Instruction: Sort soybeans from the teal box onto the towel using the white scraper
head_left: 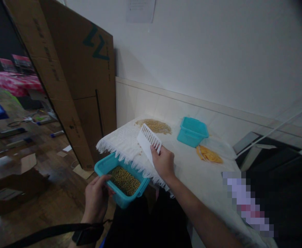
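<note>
My left hand (98, 194) grips the near-left rim of a teal plastic bin (121, 199), thumb over the edge. Yellow-green beans (125, 179) lie inside it, and its far rim sits under the fringed edge of a white tablecloth (115, 142). In my right hand (163, 162) is a white slotted plastic scoop (147, 146), held above the cloth with its slots pointing away from me. Just beyond the scoop a spread of pale beans (154, 126) rests on the cloth. A few stray bits lie by the scoop's left edge.
A second teal bin (192, 132) stands at the table's back, beside a crumpled yellow cloth (209, 154) and a clear plastic lid (222, 148). A tall cardboard box (89, 82) blocks the left side. The wall (205, 51) borders the table's far side.
</note>
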A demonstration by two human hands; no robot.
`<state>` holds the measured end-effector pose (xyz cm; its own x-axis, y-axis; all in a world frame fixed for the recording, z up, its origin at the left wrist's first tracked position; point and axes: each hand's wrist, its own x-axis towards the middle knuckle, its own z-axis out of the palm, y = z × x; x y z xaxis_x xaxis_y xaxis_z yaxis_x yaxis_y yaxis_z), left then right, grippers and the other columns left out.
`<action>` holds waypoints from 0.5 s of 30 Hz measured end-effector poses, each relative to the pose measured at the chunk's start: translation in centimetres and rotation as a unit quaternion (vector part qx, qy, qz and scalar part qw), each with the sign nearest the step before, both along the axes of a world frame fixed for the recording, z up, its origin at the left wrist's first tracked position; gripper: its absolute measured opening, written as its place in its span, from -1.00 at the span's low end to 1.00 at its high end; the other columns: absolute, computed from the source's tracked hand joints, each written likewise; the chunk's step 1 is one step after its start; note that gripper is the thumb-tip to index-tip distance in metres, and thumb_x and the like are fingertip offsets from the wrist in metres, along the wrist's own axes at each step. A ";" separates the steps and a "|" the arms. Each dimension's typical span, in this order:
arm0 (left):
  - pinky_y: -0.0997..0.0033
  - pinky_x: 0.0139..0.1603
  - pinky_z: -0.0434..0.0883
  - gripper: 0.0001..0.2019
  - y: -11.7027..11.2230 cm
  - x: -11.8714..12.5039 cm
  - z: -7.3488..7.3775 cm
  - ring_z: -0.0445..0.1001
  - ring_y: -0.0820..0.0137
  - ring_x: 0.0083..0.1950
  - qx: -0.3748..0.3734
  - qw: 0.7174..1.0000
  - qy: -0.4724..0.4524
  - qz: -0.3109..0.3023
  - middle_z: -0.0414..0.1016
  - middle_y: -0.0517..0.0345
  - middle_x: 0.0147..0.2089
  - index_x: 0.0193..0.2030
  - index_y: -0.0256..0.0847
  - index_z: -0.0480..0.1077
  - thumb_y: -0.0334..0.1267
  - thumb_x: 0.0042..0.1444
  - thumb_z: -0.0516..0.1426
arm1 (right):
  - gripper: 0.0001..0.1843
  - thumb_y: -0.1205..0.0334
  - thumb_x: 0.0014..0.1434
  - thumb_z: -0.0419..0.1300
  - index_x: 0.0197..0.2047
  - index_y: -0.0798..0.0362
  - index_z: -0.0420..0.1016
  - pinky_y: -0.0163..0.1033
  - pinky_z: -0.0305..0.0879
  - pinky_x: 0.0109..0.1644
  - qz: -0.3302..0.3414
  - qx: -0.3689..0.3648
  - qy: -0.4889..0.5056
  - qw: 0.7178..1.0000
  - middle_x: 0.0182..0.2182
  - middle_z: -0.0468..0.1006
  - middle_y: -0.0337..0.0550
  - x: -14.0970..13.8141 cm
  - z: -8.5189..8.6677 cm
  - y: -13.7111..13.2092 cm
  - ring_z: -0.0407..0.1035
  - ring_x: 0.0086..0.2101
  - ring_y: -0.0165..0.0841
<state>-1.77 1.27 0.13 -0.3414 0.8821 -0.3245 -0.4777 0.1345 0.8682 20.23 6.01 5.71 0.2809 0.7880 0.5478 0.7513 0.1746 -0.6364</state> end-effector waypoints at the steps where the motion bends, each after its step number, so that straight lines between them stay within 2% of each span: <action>1: 0.47 -0.80 0.17 -0.79 0.0 0.0 0.0 0.26 0.42 -0.79 0.001 1.000 0.000 -0.001 0.30 0.20 -0.80 -0.75 -0.18 0.42 -0.20 -0.39 0.36 | -0.60 0.02 0.30 0.17 -0.47 0.08 0.57 -0.26 0.19 -0.41 0.002 -0.002 -0.005 1.000 -0.51 0.64 0.02 0.0 0.0 0.0 0.48 -0.51 -0.25; 7: 0.47 -0.80 0.18 -0.78 0.0 -0.1 -0.1 0.26 0.43 -0.79 0.004 1.000 -0.007 -0.002 0.30 0.20 -0.80 -0.76 -0.17 0.43 -0.20 -0.38 0.37 | -0.56 -0.01 0.32 0.14 -0.48 0.07 0.56 -0.25 0.20 -0.40 0.022 -0.004 -0.010 1.000 -0.53 0.63 0.01 -0.4 -0.2 -0.1 0.49 -0.50 -0.24; 11: 0.48 -0.79 0.17 -0.79 0.2 -0.2 0.0 0.26 0.44 -0.79 0.012 1.000 -0.004 -0.001 0.30 0.20 -0.80 -0.75 -0.18 0.42 -0.21 -0.37 0.36 | -0.61 0.02 0.31 0.16 -0.41 0.09 0.61 -0.25 0.26 -0.37 0.042 -0.006 0.002 0.999 -0.46 0.67 0.04 -0.3 -0.2 0.0 0.52 -0.46 -0.23; 15: 0.48 -0.79 0.18 -0.80 0.5 -0.5 0.2 0.25 0.44 -0.79 0.016 1.000 -0.003 0.009 0.29 0.25 -0.80 -0.74 -0.20 0.42 -0.23 -0.39 0.36 | -0.65 0.05 0.28 0.20 -0.44 0.09 0.60 -0.27 0.27 -0.37 0.056 -0.001 0.014 0.998 -0.50 0.66 -0.02 -0.1 -0.1 0.3 0.50 -0.48 -0.26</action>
